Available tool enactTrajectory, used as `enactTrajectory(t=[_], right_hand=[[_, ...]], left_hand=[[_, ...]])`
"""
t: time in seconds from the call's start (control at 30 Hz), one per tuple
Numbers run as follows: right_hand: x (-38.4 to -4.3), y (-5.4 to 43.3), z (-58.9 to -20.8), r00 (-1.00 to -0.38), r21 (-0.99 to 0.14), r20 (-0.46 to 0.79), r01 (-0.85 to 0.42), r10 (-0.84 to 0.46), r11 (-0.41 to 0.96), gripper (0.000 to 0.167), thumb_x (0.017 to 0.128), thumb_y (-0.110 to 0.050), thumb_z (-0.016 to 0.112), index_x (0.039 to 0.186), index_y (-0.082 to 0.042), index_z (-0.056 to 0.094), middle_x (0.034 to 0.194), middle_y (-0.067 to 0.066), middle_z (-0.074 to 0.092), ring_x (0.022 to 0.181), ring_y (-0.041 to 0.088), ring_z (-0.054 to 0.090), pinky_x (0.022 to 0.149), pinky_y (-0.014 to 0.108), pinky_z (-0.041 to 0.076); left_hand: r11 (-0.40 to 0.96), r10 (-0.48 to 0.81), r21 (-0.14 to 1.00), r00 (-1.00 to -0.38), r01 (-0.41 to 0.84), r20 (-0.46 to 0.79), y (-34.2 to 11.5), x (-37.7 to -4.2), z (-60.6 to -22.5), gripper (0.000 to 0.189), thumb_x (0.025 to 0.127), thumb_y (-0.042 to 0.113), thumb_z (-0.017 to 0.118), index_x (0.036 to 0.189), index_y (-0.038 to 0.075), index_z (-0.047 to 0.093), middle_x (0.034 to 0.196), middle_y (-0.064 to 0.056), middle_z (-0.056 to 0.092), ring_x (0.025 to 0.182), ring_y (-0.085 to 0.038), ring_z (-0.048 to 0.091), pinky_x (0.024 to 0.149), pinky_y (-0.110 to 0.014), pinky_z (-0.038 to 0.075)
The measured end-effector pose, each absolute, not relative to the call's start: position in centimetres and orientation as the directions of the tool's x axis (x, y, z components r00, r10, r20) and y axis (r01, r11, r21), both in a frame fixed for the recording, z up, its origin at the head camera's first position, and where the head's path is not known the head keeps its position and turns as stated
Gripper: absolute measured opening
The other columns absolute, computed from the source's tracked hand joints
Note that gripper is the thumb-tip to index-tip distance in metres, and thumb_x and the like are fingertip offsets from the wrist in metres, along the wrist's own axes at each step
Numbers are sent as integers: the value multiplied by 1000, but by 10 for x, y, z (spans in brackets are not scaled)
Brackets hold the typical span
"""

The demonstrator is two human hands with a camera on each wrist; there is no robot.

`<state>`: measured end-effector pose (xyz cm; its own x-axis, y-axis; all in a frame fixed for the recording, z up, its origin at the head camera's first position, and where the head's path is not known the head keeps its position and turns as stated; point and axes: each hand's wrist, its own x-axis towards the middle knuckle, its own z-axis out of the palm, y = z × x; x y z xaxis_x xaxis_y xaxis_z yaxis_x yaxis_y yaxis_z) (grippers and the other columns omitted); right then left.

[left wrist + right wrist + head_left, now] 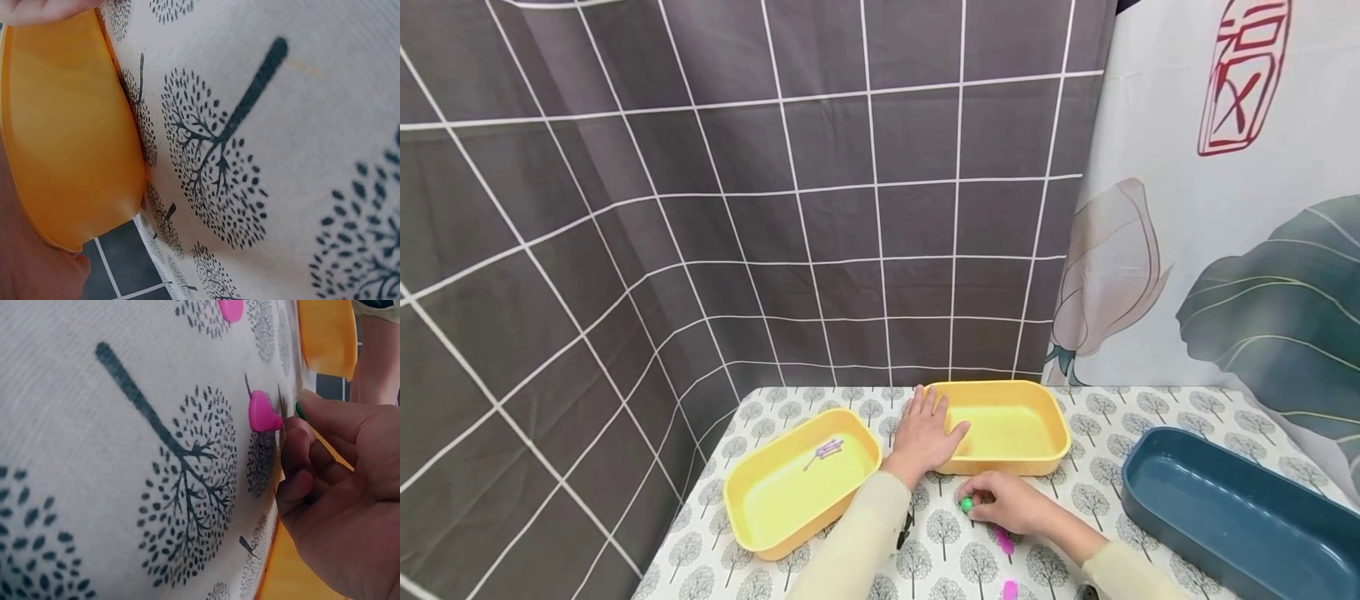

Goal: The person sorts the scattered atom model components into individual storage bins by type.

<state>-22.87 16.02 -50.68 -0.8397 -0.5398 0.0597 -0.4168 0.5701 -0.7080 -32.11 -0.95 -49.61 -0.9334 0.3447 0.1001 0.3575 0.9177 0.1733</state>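
Observation:
My left hand (922, 433) rests on the left end of a yellow bin (1000, 460), its fingers straight and spread over the rim. In the left wrist view the bin's wall (72, 131) fills the left side, with parts of the hand at its edges. Just in front of that bin, my right hand (1009, 502) pinches a small round green piece (966, 505) between thumb and fingertips, close over the cloth. Most of the green piece (300, 410) is hidden by the thumb in the right wrist view. Beside this hand lies a bright pink piece (264, 412) with a rounded outline.
A second pink piece (1010, 590) lies nearer the front. At the left, another yellow bin (752, 540) holds a thin lilac piece (829, 450). A dark blue bin (1247, 546) stands at the right. A tree-print cloth (943, 527) covers the table, with a gridded curtain (917, 225) behind.

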Motion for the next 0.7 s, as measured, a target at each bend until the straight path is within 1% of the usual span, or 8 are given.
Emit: enactTrajectory(t=[0.1, 0.33, 0.6, 0.7], right_hand=[[-227, 162, -504, -832, -714, 58, -421, -552, 560, 14, 88, -12, 76, 101, -12, 74, 82, -12, 63, 70, 0, 50, 64, 22, 45], [-223, 166, -493, -825, -727, 48, -415, -563, 547, 18, 90, -14, 75, 107, -9, 76, 80, -14, 63, 66, -1, 49, 60, 22, 44], [-221, 169, -482, -820, -738, 65, -423, -568, 526, 23, 90, -15, 75, 111, -6, 75, 76, -12, 60, 64, 0, 49, 56, 21, 45], [-221, 171, -477, -816, -738, 84, -437, -572, 515, 22, 90, -15, 75, 110, -5, 75, 77, -12, 62, 65, 0, 50, 57, 20, 46]], left_hand=[[918, 345, 170, -932, 359, 108, -9, -321, -497, 72, 104, 62, 31, 158, 15, 37, 168, -8, 22, 156, -31, 12, 126, -45, 16], [923, 343, 145, -933, 356, 104, -9, -322, -497, 74, 103, 65, 26, 159, 16, 36, 168, -6, 21, 157, -30, 12, 126, -44, 16], [924, 342, 142, -934, 355, 105, -9, -323, -499, 74, 103, 64, 28, 159, 16, 35, 169, -6, 20, 156, -30, 12, 126, -44, 17], [923, 342, 150, -934, 354, 103, -9, -323, -499, 74, 103, 64, 29, 159, 16, 35, 169, -7, 20, 157, -30, 12, 126, -45, 16]])
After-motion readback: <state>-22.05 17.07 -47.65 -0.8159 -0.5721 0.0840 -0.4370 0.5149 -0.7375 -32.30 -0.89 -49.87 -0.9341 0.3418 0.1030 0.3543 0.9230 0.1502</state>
